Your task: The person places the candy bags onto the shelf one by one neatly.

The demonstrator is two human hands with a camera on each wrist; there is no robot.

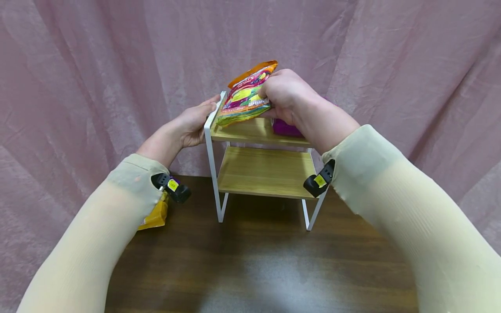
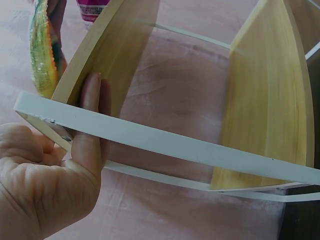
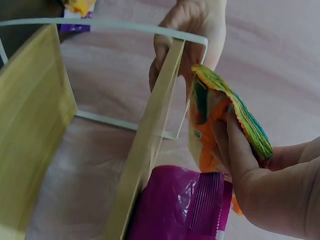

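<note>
A colourful snack bag [image 1: 244, 95], orange along its top and yellow-green at its lower edge, is tilted over the left part of the top board. My right hand [image 1: 289, 95] pinches its right side between thumb and fingers. At the left end of a small two-tier shelf [image 1: 266, 171], my left hand [image 1: 194, 124] grips the white frame. In the left wrist view its fingers [image 2: 90, 95] reach through the frame and lie under the top board. A purple packet [image 3: 175, 205] rests on that board, partly hidden by my right arm in the head view.
A yellow packet [image 1: 156, 213] lies on the brown wooden floor [image 1: 266, 269] left of the shelf, partly behind my left sleeve. Pink curtain [image 1: 156, 52] hangs behind everything. The shelf stands on white metal legs [image 1: 213, 182].
</note>
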